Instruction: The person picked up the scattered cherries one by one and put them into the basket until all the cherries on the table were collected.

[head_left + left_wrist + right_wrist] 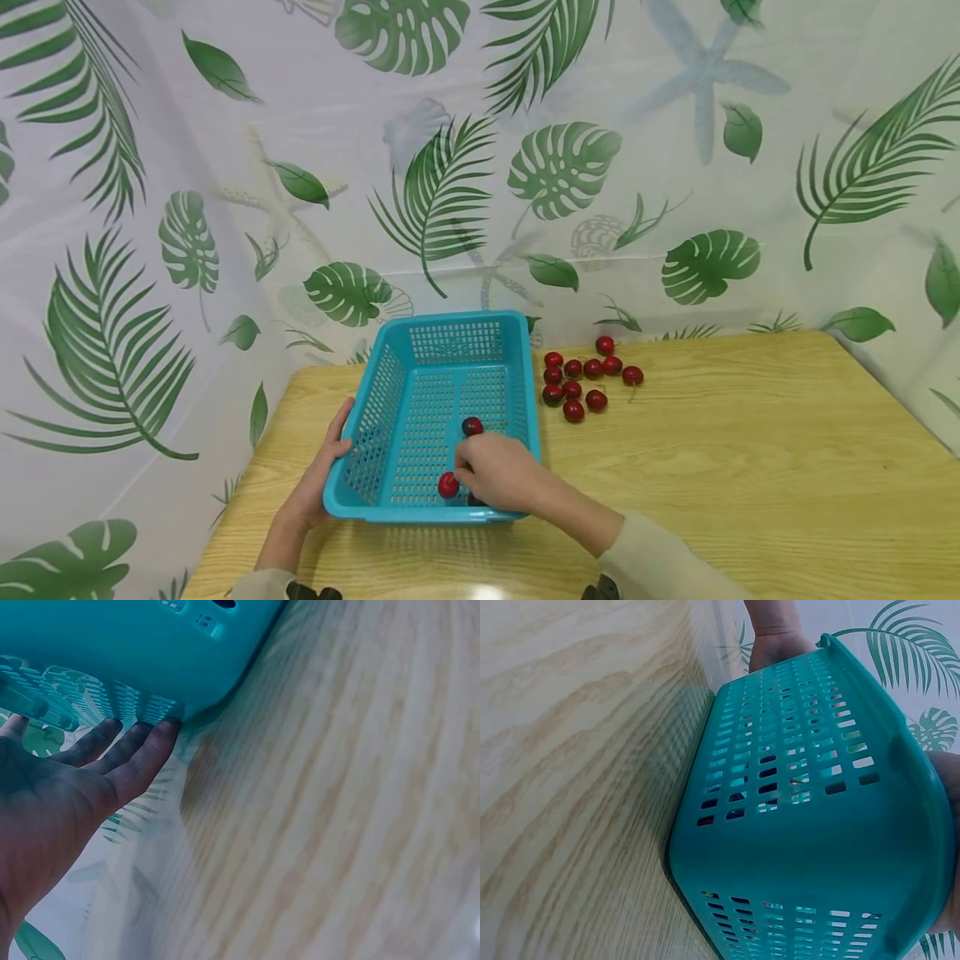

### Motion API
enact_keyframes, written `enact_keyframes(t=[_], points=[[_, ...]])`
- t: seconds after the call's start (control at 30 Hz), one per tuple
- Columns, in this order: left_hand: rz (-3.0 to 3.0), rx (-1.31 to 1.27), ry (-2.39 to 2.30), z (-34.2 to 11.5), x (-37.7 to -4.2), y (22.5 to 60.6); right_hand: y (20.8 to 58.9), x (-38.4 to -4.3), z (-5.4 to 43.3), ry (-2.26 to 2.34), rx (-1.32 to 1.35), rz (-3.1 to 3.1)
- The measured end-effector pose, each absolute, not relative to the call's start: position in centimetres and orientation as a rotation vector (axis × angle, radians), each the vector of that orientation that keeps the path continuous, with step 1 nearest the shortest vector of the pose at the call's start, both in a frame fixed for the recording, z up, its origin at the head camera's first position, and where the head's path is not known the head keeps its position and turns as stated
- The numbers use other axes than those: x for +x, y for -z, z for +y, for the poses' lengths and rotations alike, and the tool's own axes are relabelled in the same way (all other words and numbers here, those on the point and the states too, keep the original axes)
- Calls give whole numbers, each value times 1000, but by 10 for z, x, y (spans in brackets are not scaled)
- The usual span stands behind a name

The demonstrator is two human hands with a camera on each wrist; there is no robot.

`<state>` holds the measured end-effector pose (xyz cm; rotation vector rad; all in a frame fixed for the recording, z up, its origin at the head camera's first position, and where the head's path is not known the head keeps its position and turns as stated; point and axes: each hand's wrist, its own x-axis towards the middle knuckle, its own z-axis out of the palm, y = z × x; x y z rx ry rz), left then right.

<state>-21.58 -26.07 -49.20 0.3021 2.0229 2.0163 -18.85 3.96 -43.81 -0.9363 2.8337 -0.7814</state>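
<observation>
A blue-green perforated plastic basket [444, 515] stands on the wooden table, in front of me. My left hand [318, 475] is at its left side, and the left wrist view has the fairly straight fingers [142, 761] touching the outer wall. My right hand [498, 471] reaches over the right rim into the basket with curled fingers. Right at its fingertips is a red cherry [448, 485]; I cannot tell whether they pinch it. A darker cherry [472, 427] lies just beyond the knuckles, and another dark cherry [476, 500] is partly hidden under the hand.
Several dark red cherries [573, 390], some with stems, lie loose on the table [735, 450] to the right of the basket. A white sheet [637, 292] printed with green leaves hangs behind the table and along its left side.
</observation>
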Motion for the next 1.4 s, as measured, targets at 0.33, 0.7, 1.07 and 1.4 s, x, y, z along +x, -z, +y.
enact_keyframes(t=[0.33,0.7,1.07,1.4], points=[[2024,292,-2006,-259,-217,490,439,-188,42,706,-949,2788],[2005,336,-2017,-260,-216,490,438,-188,43,620,-957,2771],[1994,341,-2019,-258,-215,490,437,-189,43,553,-945,2774],[1989,312,-2027,-258,-214,490,438,-188,44,618,-903,2789]])
